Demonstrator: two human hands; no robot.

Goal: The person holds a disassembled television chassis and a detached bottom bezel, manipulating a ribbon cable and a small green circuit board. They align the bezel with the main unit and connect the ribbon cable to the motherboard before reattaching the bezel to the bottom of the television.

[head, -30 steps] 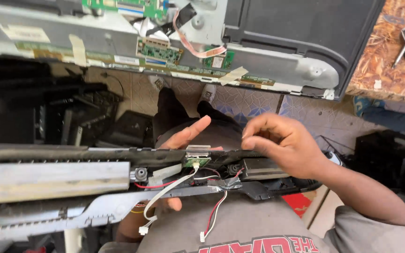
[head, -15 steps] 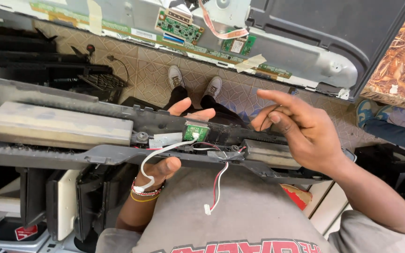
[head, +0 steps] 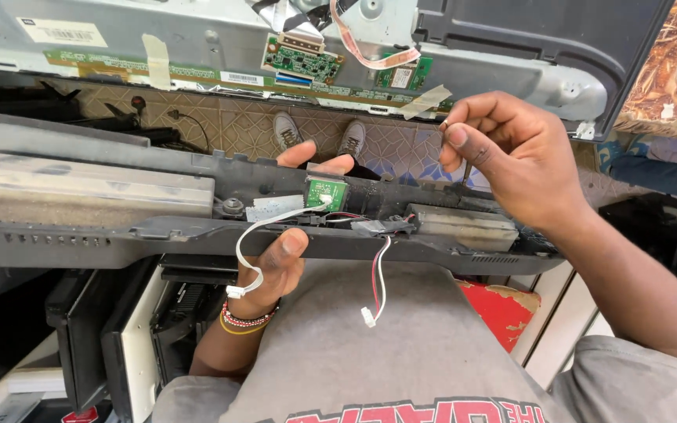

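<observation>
Metal chassis (head: 197, 47) of a flat-panel television spans the top of the view, its green circuit boards (head: 302, 59) and ribbon cable (head: 366, 55) exposed, with a black back cover (head: 542, 31) at its right end. Below it, a long black plastic bezel strip (head: 197, 235) lies across the person's lap, running from the left edge to past the right knee. The left hand (head: 276, 258) grips this strip from underneath, thumb curled over the near edge and fingertips showing above the far edge beside a small green circuit board (head: 327, 192) set in the strip. The right hand (head: 511, 157) is raised clear of the strip, fingers pinched together; what they pinch is too small to tell. A white wire (head: 248, 251) loops down from the small board, and a red-and-white wire (head: 376, 282) hangs nearby, ending in a white connector (head: 368, 316).
</observation>
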